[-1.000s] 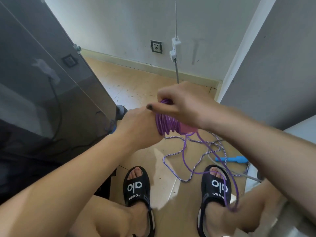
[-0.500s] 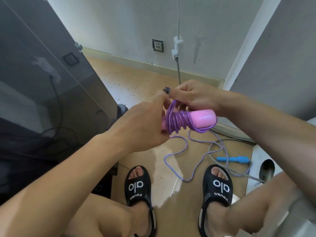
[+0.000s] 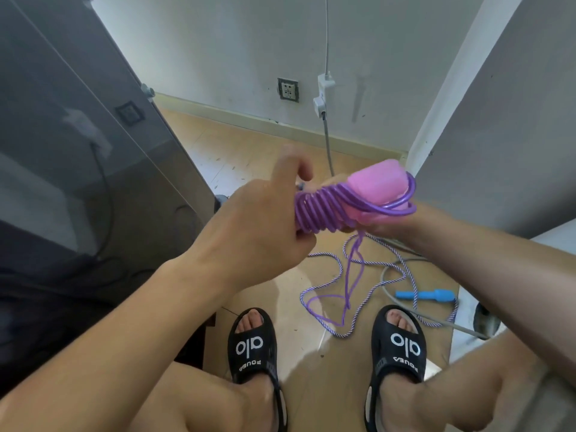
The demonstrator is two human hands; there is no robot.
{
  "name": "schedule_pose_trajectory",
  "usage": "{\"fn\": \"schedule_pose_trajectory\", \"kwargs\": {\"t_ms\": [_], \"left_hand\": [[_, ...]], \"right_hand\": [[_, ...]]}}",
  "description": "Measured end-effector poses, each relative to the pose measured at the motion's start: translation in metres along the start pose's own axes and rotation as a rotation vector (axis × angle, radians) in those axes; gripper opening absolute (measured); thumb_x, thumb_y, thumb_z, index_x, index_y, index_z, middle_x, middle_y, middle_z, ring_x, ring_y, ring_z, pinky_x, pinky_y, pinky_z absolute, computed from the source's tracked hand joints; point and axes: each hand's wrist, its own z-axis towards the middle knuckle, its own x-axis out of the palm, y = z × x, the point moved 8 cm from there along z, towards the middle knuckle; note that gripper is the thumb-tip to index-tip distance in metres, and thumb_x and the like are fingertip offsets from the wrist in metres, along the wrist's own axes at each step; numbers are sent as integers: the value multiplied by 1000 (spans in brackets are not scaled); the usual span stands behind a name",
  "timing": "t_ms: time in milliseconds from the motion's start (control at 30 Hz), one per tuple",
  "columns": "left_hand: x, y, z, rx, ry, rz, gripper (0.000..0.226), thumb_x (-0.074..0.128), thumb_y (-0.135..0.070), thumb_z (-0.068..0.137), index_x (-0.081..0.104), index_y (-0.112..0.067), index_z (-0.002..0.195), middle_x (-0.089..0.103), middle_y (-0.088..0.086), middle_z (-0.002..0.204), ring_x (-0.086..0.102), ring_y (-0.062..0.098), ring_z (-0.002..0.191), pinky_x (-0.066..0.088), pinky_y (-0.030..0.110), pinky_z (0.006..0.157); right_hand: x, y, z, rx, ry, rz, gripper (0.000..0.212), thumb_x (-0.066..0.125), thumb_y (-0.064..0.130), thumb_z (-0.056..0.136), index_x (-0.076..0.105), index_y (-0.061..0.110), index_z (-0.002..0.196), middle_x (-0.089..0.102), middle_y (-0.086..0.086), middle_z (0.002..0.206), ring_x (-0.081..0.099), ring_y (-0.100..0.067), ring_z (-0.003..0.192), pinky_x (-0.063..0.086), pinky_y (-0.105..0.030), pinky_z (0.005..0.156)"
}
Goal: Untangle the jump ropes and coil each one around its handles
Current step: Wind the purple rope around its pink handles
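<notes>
Purple rope is sitting wound in tight coils around the pink handles, held above the floor. Left hand is gripping the coiled end; right hand is cupping the handles from below. A loose purple tail is hanging toward the striped rope and blue handle lying on the floor.

Purple rope: glossy, smooth plastic. Pink handle: smooth, semi-gloss plastic. Floor rope: braided, matt cord. Floor: glossy wood-look. Sandals: matt rubber.
</notes>
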Motion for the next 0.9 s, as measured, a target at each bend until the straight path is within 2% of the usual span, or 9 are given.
{"fn": "schedule_pose_trajectory", "kwargs": {"t_ms": [33,100,167,267,400,533,700,800,900], "left_hand": [[-2,2,0,-6,-23,-21,55,72,-13,77,31,-26,111,50,-2,54,52,19,50,45,37,46],[-7,11,3,-43,-88,-44,51,73,-10,76,35,-19,110,52,1,54,52,21,50,46,38,48],[-13,26,6,-83,-161,-32,48,72,-6,76,40,-12,110,55,4,57,55,27,52,49,47,51],[-15,49,11,-181,-194,-87,44,72,-6,76,43,-10,109,59,13,64,58,33,57,50,50,56],[-7,84,19,-361,-125,-138,40,73,-14,77,47,-13,106,63,8,78,61,27,66,54,49,65],[3,134,17,-552,-19,0,30,72,-18,77,53,-19,100,64,7,89,65,27,77,59,46,72],[44,124,22,-448,205,284,18,60,-25,86,48,-20,98,61,5,82,62,26,72,58,43,67],[63,107,21,-343,293,444,21,57,-25,93,48,-13,107,57,4,83,62,26,74,57,41,71],[79,77,17,-119,324,615,14,51,-18,94,45,-9,103,42,-1,70,54,23,66,52,33,65]], "right_hand": [[9,0,-9,3,34,-60,11,69,18,92,60,13,91,65,-8,77,61,5,57,53,-17,67],[29,16,-16,-58,64,-123,38,44,20,105,47,5,70,46,-15,56,37,-8,41,30,-21,44],[39,31,-17,-68,48,-86,51,36,36,105,37,12,59,39,-5,52,24,-13,43,17,-22,44],[39,28,-15,-12,18,-92,59,34,53,102,37,16,56,42,-3,52,24,-15,44,18,-23,45],[42,29,-21,-39,-78,-240,52,31,50,102,38,20,60,44,4,53,30,-16,47,27,-27,49],[58,44,-41,-176,-128,-659,51,35,44,104,35,14,63,41,-2,57,35,-22,56,31,-35,55],[52,82,-56,-460,-264,-954,52,45,43,101,32,20,57,35,2,52,33,-13,48,25,-35,48],[38,99,-56,-605,-393,-1060,52,48,52,98,42,17,60,36,-2,49,39,-26,50,29,-32,48],[18,113,-57,-700,-551,-1099,56,48,60,93,41,14,62,35,-4,49,38,-31,54,28,-31,49]]}}
